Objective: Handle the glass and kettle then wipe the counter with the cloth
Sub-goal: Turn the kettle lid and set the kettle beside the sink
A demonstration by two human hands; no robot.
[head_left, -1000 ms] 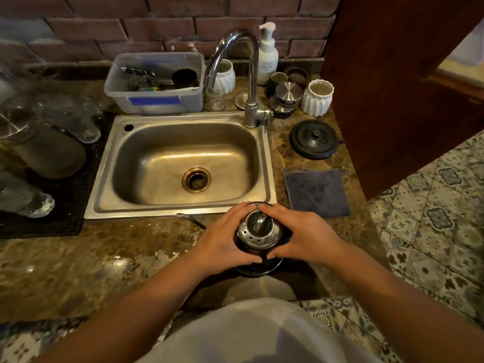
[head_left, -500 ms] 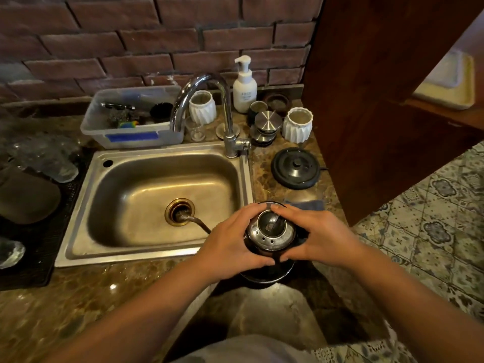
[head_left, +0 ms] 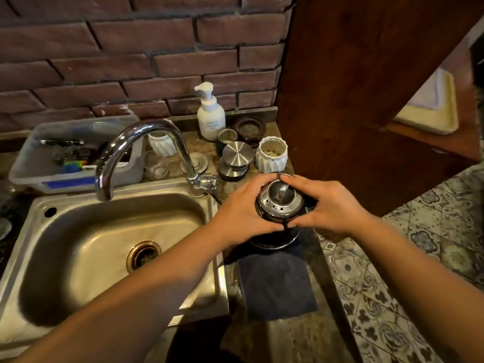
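Kettle (head_left: 279, 205) sits between both hands, gripped from either side: left hand (head_left: 241, 213) curls round its left flank, right hand (head_left: 330, 208) wraps the right flank, fingertips nearly meeting at front and back. Body is upright, axis vertical, metal top with a ring of holes facing the camera; thin spout seems to point left toward the sink, mostly hidden by the left hand. Neither hand is nearer, hold is symmetric. It hangs over the right strip of the bench (head_left: 296, 336), above a dark round base or lid that shows just beneath it; whether it touches that, cannot tell. Cloth (head_left: 275, 284) lies flat directly toward the person from the kettle, just below the hands, untouched. Sink (head_left: 110, 231) lies left, its rim just beside the left wrist; faucet (head_left: 146, 150) arches up-left, near enough to clip on a leftward swing. Behind the kettle stand a ribbed white cup (head_left: 272, 158), a steel lid (head_left: 237, 153), a soap bottle (head_left: 210, 116) and a clear glass (head_left: 154, 163) past the faucet. Bench edge drops off close on the right to tiled floor (head_left: 419, 258); wooden panel (head_left: 366, 87) blocks behind-right. Free room is likely straight down or left over the basin.
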